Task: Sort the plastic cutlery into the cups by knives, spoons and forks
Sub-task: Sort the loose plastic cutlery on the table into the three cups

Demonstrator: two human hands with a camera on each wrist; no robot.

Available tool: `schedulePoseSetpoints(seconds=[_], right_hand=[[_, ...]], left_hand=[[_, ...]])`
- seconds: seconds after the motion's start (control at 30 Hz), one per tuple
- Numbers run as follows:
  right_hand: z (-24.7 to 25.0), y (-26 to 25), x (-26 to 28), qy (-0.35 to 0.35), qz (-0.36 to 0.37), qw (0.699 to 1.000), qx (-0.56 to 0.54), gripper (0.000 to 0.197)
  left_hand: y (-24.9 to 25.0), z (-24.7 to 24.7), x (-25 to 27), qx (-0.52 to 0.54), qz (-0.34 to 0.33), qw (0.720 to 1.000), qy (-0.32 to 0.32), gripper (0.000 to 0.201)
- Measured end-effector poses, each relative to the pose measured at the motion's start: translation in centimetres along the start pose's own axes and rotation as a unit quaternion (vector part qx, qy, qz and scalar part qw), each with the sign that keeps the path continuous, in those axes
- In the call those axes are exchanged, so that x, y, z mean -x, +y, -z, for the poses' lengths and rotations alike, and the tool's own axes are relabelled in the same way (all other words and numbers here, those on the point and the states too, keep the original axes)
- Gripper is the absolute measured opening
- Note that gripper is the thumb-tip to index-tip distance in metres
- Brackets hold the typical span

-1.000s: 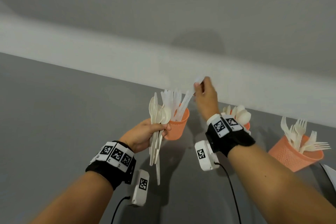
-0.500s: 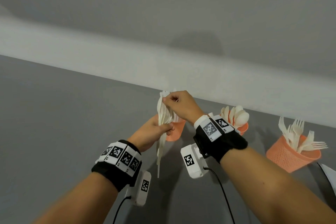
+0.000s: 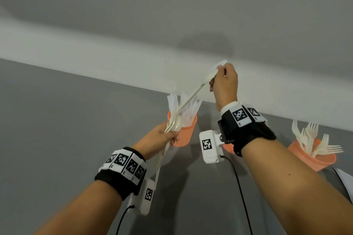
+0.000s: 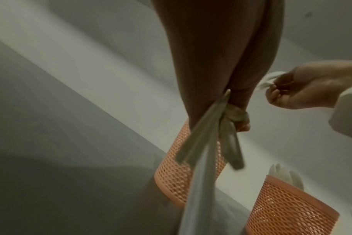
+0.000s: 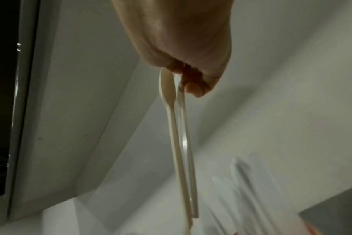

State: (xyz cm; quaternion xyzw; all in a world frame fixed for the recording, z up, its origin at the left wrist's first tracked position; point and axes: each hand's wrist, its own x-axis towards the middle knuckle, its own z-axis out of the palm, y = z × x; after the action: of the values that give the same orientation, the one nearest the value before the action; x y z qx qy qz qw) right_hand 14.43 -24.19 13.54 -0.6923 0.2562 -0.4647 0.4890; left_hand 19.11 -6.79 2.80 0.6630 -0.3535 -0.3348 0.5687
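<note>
My left hand (image 3: pixel 162 137) grips a bundle of white plastic cutlery (image 3: pixel 172 123) in front of the orange mesh cup of knives (image 3: pixel 186 131). In the left wrist view the bundle's handles (image 4: pixel 203 143) stick out below my fingers (image 4: pixel 237 116). My right hand (image 3: pixel 222 80) is raised up and to the right and pinches a white spoon (image 3: pixel 208 77) by its bowl. The right wrist view shows two thin handles (image 5: pixel 176 135) hanging from that pinch (image 5: pixel 181 76). The spoon cup (image 3: pixel 228 148) is mostly hidden behind my right wrist. The fork cup (image 3: pixel 313 160) stands at the far right.
The cups stand in a row on a grey table (image 3: pixel 57 129) close to a white ledge and wall (image 3: pixel 95 57). A white sheet corner (image 3: pixel 343 179) lies at the right edge. Camera cables hang from both wrists.
My right hand left the knife cup, reached into the bundle in my left hand, then pulled the spoon out and lifted it up to the right. My left hand stayed near the knife cup.
</note>
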Motion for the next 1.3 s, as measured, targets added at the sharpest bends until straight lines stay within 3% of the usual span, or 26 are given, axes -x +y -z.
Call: schedulePoseSetpoints(seconds=[0.17, 0.3, 0.47, 0.53, 0.63, 0.7, 0.73, 0.8, 0.87, 0.9, 0.97, 1.03, 1.07, 1.13, 1.2, 1.3], right_hand=[[-0.5, 1.4, 1.8, -0.095, 0.001, 0.994, 0.05, 0.025], [-0.6, 2.1, 2.7, -0.114, -0.015, 0.992, 0.052, 0.018], [-0.9, 2.1, 2.1, -0.072, 0.107, 0.985, 0.117, 0.025], [-0.9, 2.6, 2.0, -0.147, 0.077, 0.969, 0.183, 0.024], [-0.5, 3.6, 2.6, -0.244, 0.006, 0.922, 0.301, 0.018], [0.0, 3.5, 3.2, -0.219, 0.016, 0.925, 0.31, 0.039], [0.3, 3.0, 3.7, -0.198, 0.035, 0.931, 0.305, 0.04], [1.1, 2.6, 5.0, -0.201, 0.072, 0.927, 0.307, 0.023], [2.3, 3.2, 6.5, -0.285, 0.059, 0.887, 0.359, 0.014], [3.1, 3.8, 7.4, -0.345, 0.024, 0.847, 0.404, 0.019], [5.0, 5.2, 9.3, -0.468, -0.067, 0.739, 0.48, 0.025], [6.8, 6.6, 11.5, -0.531, -0.141, 0.641, 0.536, 0.033], [7.5, 7.2, 12.4, -0.532, -0.163, 0.623, 0.55, 0.036], [8.1, 7.8, 13.6, -0.508, -0.187, 0.638, 0.547, 0.035], [8.2, 7.6, 14.3, -0.494, -0.166, 0.65, 0.553, 0.031], [8.2, 7.2, 15.0, -0.48, -0.14, 0.656, 0.565, 0.014]], left_hand=[[0.0, -0.3, -0.3, 0.009, 0.003, 1.0, 0.007, 0.013], [0.1, -0.6, -0.5, -0.002, -0.002, 1.0, 0.015, 0.016], [0.3, -0.7, -0.9, 0.02, 0.003, 0.998, 0.052, 0.015], [0.3, -0.6, -0.9, 0.024, 0.012, 0.998, 0.059, 0.016], [0.6, -0.6, -0.6, 0.076, 0.025, 0.995, 0.054, 0.021], [0.9, -0.3, -0.6, 0.112, 0.032, 0.992, 0.048, 0.022], [1.1, -0.2, -0.6, 0.138, 0.033, 0.989, 0.044, 0.02], [1.4, 0.0, -0.5, 0.202, 0.044, 0.978, 0.036, 0.014], [1.7, 0.0, -0.4, 0.268, 0.053, 0.962, 0.018, 0.011], [1.8, -0.1, -0.3, 0.289, 0.057, 0.956, 0.012, 0.011], [2.0, -0.3, -0.2, 0.308, 0.063, 0.949, 0.004, 0.012], [2.1, -0.8, -0.2, 0.313, 0.074, 0.947, 0.0, 0.013], [2.1, -1.2, -0.2, 0.313, 0.077, 0.947, -0.001, 0.014], [2.4, -2.0, -0.2, 0.312, 0.08, 0.947, 0.002, 0.013], [2.3, -2.7, -0.2, 0.299, 0.079, 0.951, 0.0, 0.003], [2.1, -3.7, -0.3, 0.293, 0.077, 0.953, -0.02, 0.006]])
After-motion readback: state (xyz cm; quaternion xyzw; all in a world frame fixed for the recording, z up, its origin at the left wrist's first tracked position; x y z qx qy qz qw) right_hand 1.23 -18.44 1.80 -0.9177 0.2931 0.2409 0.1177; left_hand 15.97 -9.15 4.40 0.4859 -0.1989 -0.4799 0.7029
